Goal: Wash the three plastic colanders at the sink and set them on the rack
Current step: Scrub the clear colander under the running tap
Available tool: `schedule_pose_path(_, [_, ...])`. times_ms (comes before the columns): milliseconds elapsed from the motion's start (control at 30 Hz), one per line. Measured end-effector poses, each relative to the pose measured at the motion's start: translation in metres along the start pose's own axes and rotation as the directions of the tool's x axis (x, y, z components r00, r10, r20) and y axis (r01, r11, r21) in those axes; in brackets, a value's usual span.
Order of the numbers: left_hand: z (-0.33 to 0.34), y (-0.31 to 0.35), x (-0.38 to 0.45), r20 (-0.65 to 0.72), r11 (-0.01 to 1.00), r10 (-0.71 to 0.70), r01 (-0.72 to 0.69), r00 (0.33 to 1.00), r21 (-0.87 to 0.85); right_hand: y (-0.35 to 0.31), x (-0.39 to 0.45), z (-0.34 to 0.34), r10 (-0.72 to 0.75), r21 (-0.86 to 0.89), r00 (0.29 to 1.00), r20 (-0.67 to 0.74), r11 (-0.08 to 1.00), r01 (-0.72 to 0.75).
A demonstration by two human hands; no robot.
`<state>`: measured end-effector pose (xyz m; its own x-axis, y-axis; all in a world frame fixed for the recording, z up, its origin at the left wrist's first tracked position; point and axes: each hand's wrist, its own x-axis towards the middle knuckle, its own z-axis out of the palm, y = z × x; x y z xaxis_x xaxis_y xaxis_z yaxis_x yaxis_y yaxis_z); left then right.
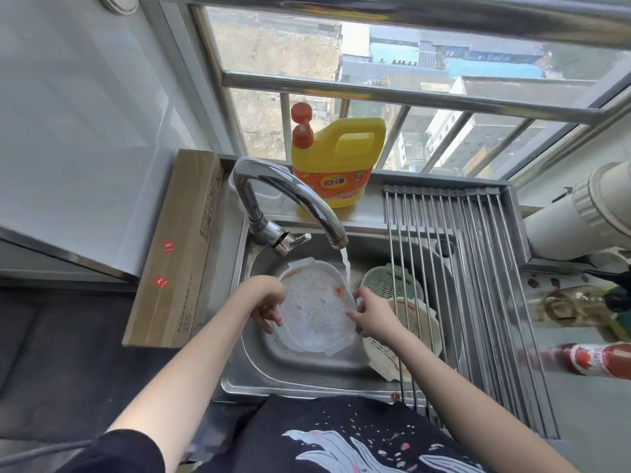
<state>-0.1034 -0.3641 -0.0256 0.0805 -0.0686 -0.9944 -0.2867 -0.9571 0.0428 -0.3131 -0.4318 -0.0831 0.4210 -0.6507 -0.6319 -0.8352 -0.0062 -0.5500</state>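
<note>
Rinsing: white colander (316,310) tilted under tap stream (347,268), flushing red stains.
Grip: left hand (268,303) clamped at nine o'clock rim, right hand (370,314) pinching three o'clock rim.
Waiting: two colanders (392,295), sink's three o'clock.

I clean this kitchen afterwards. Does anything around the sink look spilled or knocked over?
Yes. Reddish-brown drops spot the counter right of the rack, near its far end. Nearer, a red sauce bottle lies on its side. The white colander under the tap shows orange-red smears.
</note>
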Motion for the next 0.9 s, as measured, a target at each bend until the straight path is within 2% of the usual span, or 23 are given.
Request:
schedule_pose_path(167, [-0.003,0.005,-0.008,-0.100,0.993,0.003,0.008,0.995,0.115,-0.011,0.004,0.006,-0.021,-0.005,1.000,0.020,1.000,0.021])
schedule_pose_path(333, [0.002,0.006,-0.010,-0.077,0.987,0.007,0.005,0.997,0.159,-0.033,0.017,-0.004,-0.058,-0.191,0.982,-0.179,0.981,0.023])
schedule_pose_path(400, [0.001,0.008,-0.011,-0.136,0.986,0.014,0.009,0.991,0.165,-0.038,0.023,-0.010,-0.043,-0.190,0.987,-0.155,0.982,0.013])
schedule_pose_path(600, [-0.009,0.008,-0.006,-0.224,0.989,0.032,0.002,0.974,0.151,-0.033,0.020,-0.007,-0.092,-0.095,0.994,0.061,0.991,0.098])
schedule_pose_path(667, [-0.008,0.006,-0.006,-0.220,0.989,0.042,-0.009,0.975,0.148,-0.033,0.018,-0.006,-0.115,-0.087,0.993,-0.011,0.990,0.114])
schedule_pose_path(767, [-0.007,-0.001,0.000,-0.248,0.993,0.068,-0.042,0.967,0.107,-0.043,0.019,-0.009,-0.063,-0.108,0.990,-0.128,0.993,0.049])
schedule_pose_path(900, [-0.008,-0.013,0.018,-0.386,0.981,0.169,-0.194,0.907,-0.025,-0.054,0.014,-0.013,-0.066,-0.242,0.983,-0.169,0.970,0.023])
